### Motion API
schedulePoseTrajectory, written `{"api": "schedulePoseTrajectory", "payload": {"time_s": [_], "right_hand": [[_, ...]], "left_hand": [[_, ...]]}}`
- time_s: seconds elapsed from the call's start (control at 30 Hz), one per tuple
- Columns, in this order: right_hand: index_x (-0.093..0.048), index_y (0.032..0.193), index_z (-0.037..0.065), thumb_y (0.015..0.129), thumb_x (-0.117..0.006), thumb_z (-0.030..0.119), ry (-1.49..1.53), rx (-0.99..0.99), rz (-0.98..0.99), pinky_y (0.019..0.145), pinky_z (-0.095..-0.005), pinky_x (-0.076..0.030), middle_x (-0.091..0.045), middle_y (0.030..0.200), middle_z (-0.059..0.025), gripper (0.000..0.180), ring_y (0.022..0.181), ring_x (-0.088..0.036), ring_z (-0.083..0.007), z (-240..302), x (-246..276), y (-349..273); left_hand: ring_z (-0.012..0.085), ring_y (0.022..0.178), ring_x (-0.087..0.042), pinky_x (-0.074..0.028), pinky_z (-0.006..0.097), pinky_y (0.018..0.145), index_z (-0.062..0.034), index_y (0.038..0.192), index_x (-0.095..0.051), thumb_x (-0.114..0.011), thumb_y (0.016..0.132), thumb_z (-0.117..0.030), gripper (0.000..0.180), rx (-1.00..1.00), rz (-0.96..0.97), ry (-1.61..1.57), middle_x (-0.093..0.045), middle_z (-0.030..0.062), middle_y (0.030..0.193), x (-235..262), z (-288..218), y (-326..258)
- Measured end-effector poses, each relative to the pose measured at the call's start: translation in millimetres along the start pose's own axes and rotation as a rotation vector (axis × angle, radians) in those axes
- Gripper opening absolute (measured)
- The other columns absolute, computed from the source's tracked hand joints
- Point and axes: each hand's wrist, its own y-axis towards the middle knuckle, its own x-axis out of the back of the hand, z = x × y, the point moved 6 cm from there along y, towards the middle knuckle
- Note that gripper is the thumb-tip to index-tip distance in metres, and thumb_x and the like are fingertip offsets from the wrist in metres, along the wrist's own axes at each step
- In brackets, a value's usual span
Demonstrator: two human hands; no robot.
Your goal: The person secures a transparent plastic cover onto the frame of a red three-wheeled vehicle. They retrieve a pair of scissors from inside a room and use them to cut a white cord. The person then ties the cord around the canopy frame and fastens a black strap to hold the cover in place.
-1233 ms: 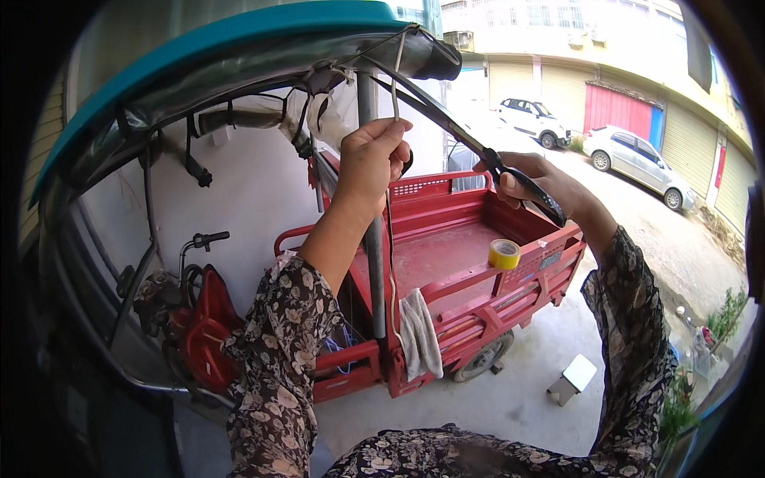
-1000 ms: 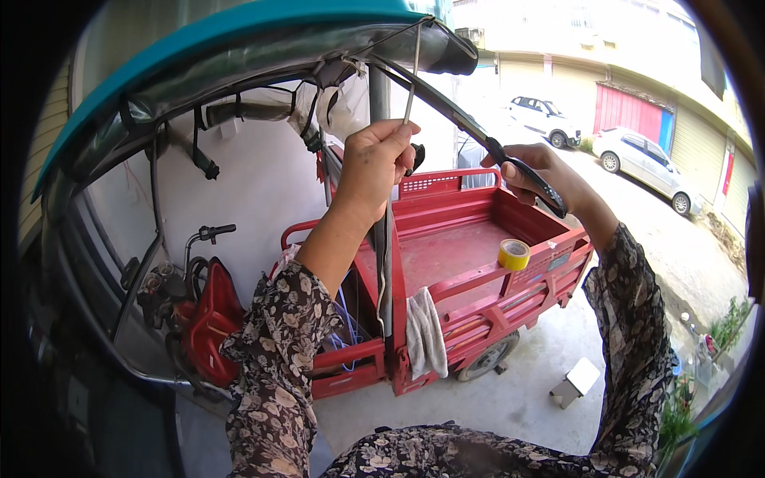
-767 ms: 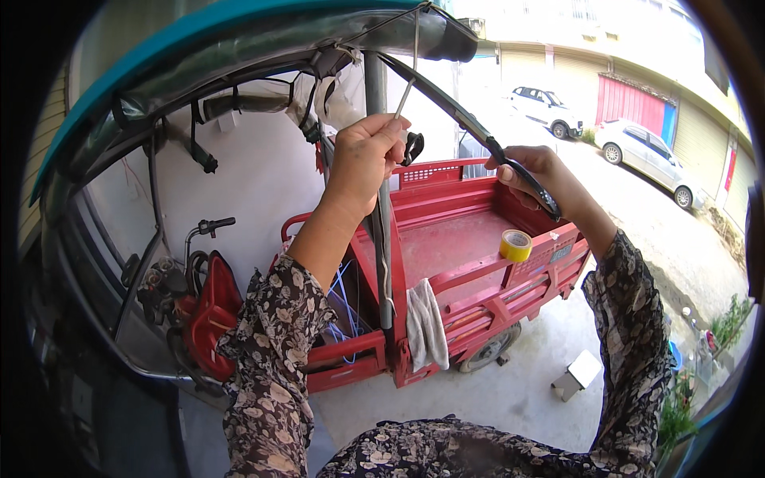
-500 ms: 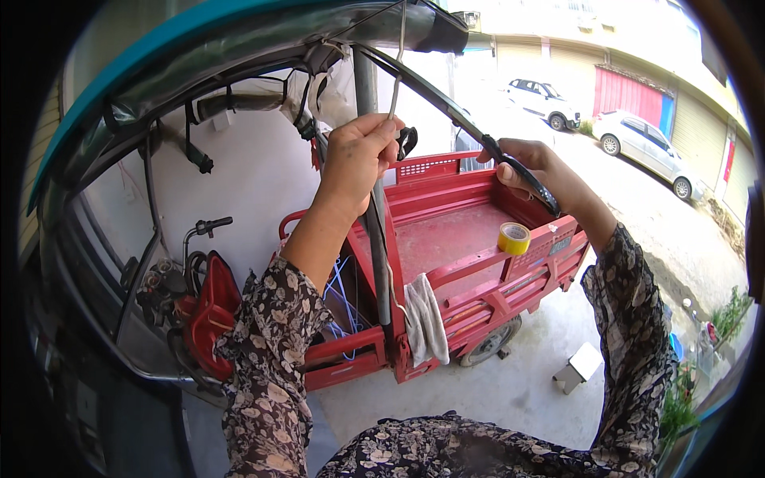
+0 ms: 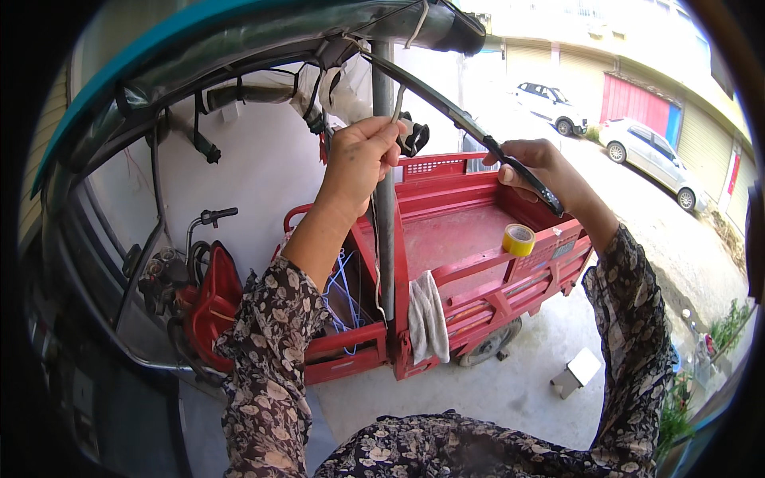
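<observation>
My left hand (image 5: 360, 163) is closed, pinching a pale grey cord (image 5: 398, 103) between thumb and fingers in front of a grey metal post (image 5: 384, 263). The cord passes up behind a long black strut (image 5: 450, 111) and over the rolled dark green cover (image 5: 374, 32) under the canopy edge. My right hand (image 5: 546, 171) grips the strut near its lower free end. From there the strut slants up left to the top of the post. A black looped strap (image 5: 415, 141) hangs just right of my left hand.
Below stands a red cargo tricycle (image 5: 458, 231). A yellow tape roll (image 5: 519, 239) rests on its bed's side rail, and a grey cloth (image 5: 429, 319) hangs nearby. Blue hangers (image 5: 343, 299) lie behind the red seat (image 5: 215, 307). A small white stool (image 5: 575, 373) is on the floor.
The canopy, post and tricycle have shifted slightly right in the picture, while both hands keep nearly the same place and hold. The cord now passes behind the strut at a slant.
</observation>
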Motion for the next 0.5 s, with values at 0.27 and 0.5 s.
{"api": "schedulePoseTrajectory", "payload": {"time_s": [0.27,0.5], "right_hand": [[-0.063,0.100,-0.004,0.081,-0.072,0.039,0.207,-0.148,0.129,0.060,-0.0221,-0.043,-0.060,0.075,-0.0029,0.048,0.065,-0.052,-0.0088,-36.1,-60.1,-42.1],[-0.062,0.100,-0.005,0.081,-0.075,0.027,0.546,-0.450,0.472,0.061,-0.0231,-0.045,-0.060,0.075,-0.0005,0.039,0.070,-0.055,-0.0062,-96.5,-196.1,-121.8]], "left_hand": [[0.0033,0.049,-0.037,-0.027,0.016,0.043,0.0003,0.095,-0.064,-0.055,0.093,-0.014,0.017,0.178,-0.001,0.004,-0.051,-0.0002,0.062,44.4,53.9,-63.8],[0.0066,0.050,-0.037,-0.029,0.021,0.047,-0.0012,0.099,-0.060,-0.053,0.094,-0.014,0.016,0.478,-0.478,-0.185,-0.046,0.0003,0.061,152.7,127.9,-250.0]]}}
